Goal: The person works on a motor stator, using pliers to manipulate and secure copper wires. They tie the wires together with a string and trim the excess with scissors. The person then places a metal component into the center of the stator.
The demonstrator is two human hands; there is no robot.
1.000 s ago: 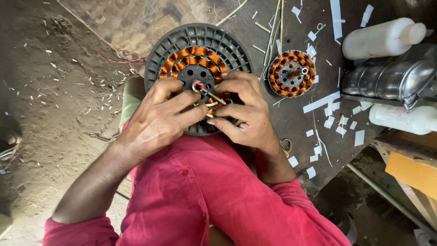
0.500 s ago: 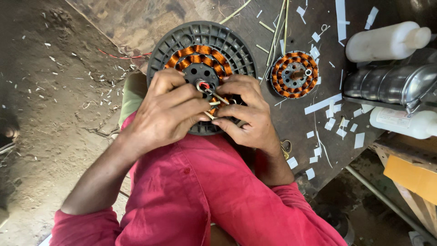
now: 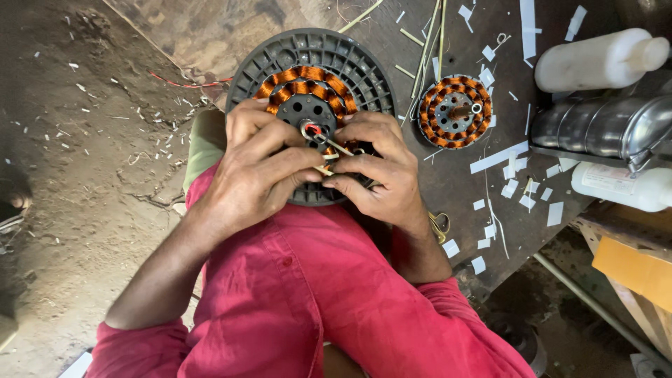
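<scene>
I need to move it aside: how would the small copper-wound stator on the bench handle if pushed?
The small stator lies flat, so it would probably slide, not roll. Dense copper windings suggest weight for its size. Exposed wire looks easily scratched.

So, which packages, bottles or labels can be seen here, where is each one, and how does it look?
White plastic bottle: top right, lying on its side on the dark table, cap to the right, no label visible.
Second white bottle: right edge, below the shiny metal cylinder, lying down, with a pale label too blurred to make out.
Yellow-brown cardboard piece: lower right, flat, beside the table.
No signs or screens.
</scene>
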